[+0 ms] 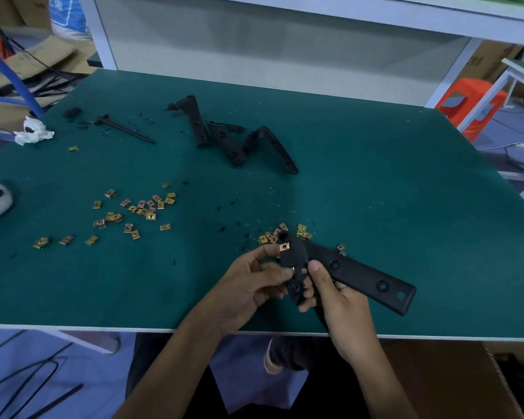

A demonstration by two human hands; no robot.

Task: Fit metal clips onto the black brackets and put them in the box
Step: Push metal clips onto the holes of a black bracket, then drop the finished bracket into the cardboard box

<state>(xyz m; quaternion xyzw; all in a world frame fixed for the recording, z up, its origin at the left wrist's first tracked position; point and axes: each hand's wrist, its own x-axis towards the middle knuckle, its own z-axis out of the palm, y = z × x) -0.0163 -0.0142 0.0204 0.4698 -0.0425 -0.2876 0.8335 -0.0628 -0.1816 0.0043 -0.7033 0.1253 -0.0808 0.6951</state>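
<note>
**Green surface, one bracket held at its near edge**

Green matting covers the surface [375, 192], which is backed by a white frame and cluttered floor beyond. Above the near edge a black bracket [360, 276] is held clear of the matting, its long flat arm pointing to the right. It is gripped by the right hand [336, 300], thumb on top and fingers curled beneath, close to the bend. The short bent end is pinched by the left hand [251, 285], whose thumb tip lies against a fitted clip [284, 246] on that end.

A few clips in a small cluster [301, 231] lie just behind the bracket. More loose clips [139, 210] are scattered well to the left. Three further brackets [227, 137] are heaped toward the far side, with a black rod [124, 131] and a crumpled white tissue [32, 131] at the far left. A cardboard box [436, 382] is seen below the surface at the lower right; its inside is not shown.
</note>
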